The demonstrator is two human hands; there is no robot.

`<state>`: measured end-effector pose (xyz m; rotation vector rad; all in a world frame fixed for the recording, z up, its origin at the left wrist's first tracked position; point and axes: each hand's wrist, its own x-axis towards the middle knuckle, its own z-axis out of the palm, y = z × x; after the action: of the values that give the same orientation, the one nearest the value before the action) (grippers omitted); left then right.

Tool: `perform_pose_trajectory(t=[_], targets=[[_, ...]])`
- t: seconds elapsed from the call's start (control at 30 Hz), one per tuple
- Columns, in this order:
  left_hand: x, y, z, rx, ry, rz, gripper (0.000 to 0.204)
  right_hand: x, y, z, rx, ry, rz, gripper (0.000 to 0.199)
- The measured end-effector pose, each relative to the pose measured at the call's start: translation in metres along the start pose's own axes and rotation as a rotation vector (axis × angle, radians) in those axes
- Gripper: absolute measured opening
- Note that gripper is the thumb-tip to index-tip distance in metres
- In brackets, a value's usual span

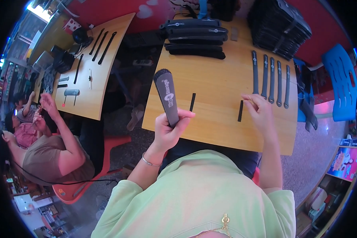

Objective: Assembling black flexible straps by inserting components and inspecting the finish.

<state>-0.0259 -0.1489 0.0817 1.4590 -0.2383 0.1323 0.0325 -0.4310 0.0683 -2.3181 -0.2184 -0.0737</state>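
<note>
My left hand (168, 129) is wrapped round the lower end of a dark grey strap (168, 93) with pale printing and a rounded, fuzzy black top. The strap stands up from the fist, leaning slightly left. Over the right part of the table, my right hand (260, 111) is closed with thumb and fingertips together; whatever they pinch cannot be made out. Just below those fingertips is a short black strip (240, 111), and whether they touch it I cannot tell. Another short black strip (192, 102) lies beyond my left hand.
Several grey straps (271, 79) lie in a row at the right of the wooden table (214, 79). Stacked straps (196, 37) and a tall dark pile (279, 29) occupy the far side. A blue chair (339, 83) stands right; a person (55, 154) sits at another table (107, 75) on the left.
</note>
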Motion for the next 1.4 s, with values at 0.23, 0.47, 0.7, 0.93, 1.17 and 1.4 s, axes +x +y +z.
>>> perform_pose_trajectory(t=[0.23,0.47,0.7,0.93,1.17,1.4], targets=[[0.006,-0.019,-0.002,-0.072,0.096,-0.156,0.008,-0.017,0.018,0.012,0.587,0.07,0.072,0.022],[0.015,-0.047,-0.02,-0.004,0.222,-0.177,0.01,-0.035,0.031,0.018,0.648,0.367,0.058,0.035],[0.021,-0.074,-0.035,0.402,0.275,-0.093,0.015,-0.052,0.027,0.018,0.214,0.566,-0.147,0.034],[0.019,-0.092,-0.039,0.448,0.321,-0.073,0.015,-0.062,0.029,0.022,0.092,0.337,-0.094,0.029],[0.014,-0.083,-0.034,0.533,0.3,-0.057,0.015,-0.066,0.033,0.024,0.227,0.318,0.217,0.022],[0.011,-0.092,-0.042,0.461,0.295,-0.094,0.013,-0.067,0.045,0.03,0.405,0.368,0.202,0.026]])
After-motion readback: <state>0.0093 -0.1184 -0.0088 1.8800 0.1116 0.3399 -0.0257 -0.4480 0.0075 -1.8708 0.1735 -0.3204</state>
